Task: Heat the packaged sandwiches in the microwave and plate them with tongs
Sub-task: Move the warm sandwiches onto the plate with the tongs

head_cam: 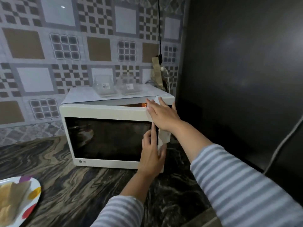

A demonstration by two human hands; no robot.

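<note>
A white microwave (105, 110) stands on the dark marbled counter against the tiled wall. Its door (108, 138) is slightly ajar, and an orange glow shows in the gap at the top right. My left hand (151, 154) lies flat on the door's right edge, index finger pointing up. My right hand (161, 113) rests with straight fingers on the microwave's top right corner. At the bottom left a colourful plate (35, 192) holds a sandwich in a brownish wrapper (12, 199). What is inside the microwave is hidden behind the dark glass.
Two clear plastic containers (106, 89) (130, 87) sit on a white sheet on top of the microwave. A black cable (159, 30) hangs down the wall to a plug. A dark refrigerator (246, 71) stands close on the right.
</note>
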